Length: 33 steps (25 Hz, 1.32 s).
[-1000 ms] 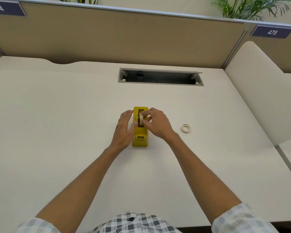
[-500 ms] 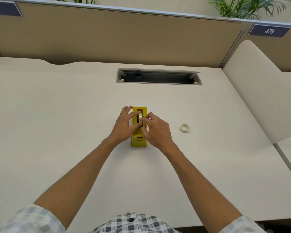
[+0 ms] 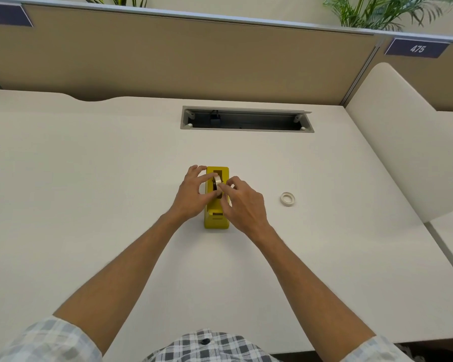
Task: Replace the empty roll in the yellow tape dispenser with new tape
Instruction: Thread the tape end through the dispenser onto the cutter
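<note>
desk (image 3: 115, 205) unchanged | both hands' fingers still pinch tape roll (image 3: 217, 182) in yellow dispenser (image 3: 216, 218)

Desk (image 3: 89, 205) w/ cable tray (image 3: 246, 121), partition (image 3: 194, 61)

We note a yellow dispenser (image 3: 216, 215), whitish tape roll (image 3: 218, 182), off-white ring (image 3: 287, 198), cream desk (image 3: 89, 178), tan partition (image 3: 194, 58), grey-and-white checked shirt (image 3: 209, 347).
</note>
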Each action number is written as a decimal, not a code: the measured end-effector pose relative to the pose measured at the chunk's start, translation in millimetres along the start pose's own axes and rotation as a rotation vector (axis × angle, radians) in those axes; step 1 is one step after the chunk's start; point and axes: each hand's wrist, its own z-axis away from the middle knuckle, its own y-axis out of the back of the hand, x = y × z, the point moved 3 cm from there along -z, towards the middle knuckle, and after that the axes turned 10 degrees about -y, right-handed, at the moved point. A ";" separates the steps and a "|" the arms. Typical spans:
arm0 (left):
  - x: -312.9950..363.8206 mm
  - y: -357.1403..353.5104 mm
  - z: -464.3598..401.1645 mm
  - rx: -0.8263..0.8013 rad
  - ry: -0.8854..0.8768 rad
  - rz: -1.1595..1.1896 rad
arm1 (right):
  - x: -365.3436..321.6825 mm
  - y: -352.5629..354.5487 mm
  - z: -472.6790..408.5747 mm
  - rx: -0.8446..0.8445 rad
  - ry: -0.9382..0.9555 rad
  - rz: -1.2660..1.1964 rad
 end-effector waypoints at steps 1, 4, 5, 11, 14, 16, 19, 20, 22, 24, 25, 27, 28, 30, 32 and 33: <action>0.2 0.5 0.0 -0.010 0.002 -0.008 | 0.0 0.4 -1.4 0.006 -0.008 -0.006; 1.0 1.3 -0.1 -0.034 -0.006 -0.026 | 0.6 1.4 -9.5 0.004 -0.023 -0.007; 1.2 1.6 -0.2 -0.039 -0.010 -0.032 | 0.7 1.2 -12.7 -0.006 -0.020 0.004; 2.6 1.9 0.4 -0.065 -0.024 -0.091 | 1.4 0.7 -25.4 -0.003 0.022 -0.016; 3.3 2.0 -0.7 -0.076 -0.024 -0.129 | 1.5 -0.8 -26.6 0.031 0.042 0.017; 3.1 2.4 -2.1 -0.087 -0.033 -0.155 | 0.9 -1.6 -27.1 0.045 0.046 0.036; 2.5 3.1 -3.0 -0.100 -0.046 -0.186 | -0.8 -1.6 -27.9 0.036 0.054 0.065; 2.0 3.2 -3.1 -0.104 -0.047 -0.194 | -1.6 -1.1 -27.9 0.035 0.062 0.078; 1.1 2.9 -3.4 -0.109 -0.051 -0.215 | -3.8 1.5 -28.5 0.044 0.082 0.095; 0.3 2.4 -3.4 -0.112 -0.054 -0.231 | -6.3 3.5 -28.7 0.053 0.114 0.102; 0.1 2.3 -3.7 -0.115 -0.055 -0.236 | -7.0 3.9 -28.2 0.058 0.130 0.104; 0.0 2.4 -4.3 -0.121 -0.058 -0.246 | -6.8 3.7 -27.0 0.076 0.157 0.115; 0.0 2.6 -4.7 -0.122 -0.062 -0.251 | -6.3 3.0 -26.1 0.085 0.167 0.123; -0.7 2.8 -5.1 -0.124 -0.064 -0.260 | -5.4 1.3 -24.7 0.090 0.186 0.128; -1.7 2.5 -5.4 -0.122 -0.062 -0.263 | -4.8 -0.4 -25.2 0.094 0.216 0.128; -2.0 2.1 -5.6 -0.123 -0.062 -0.263 | -4.5 -1.1 -25.1 0.093 0.221 0.120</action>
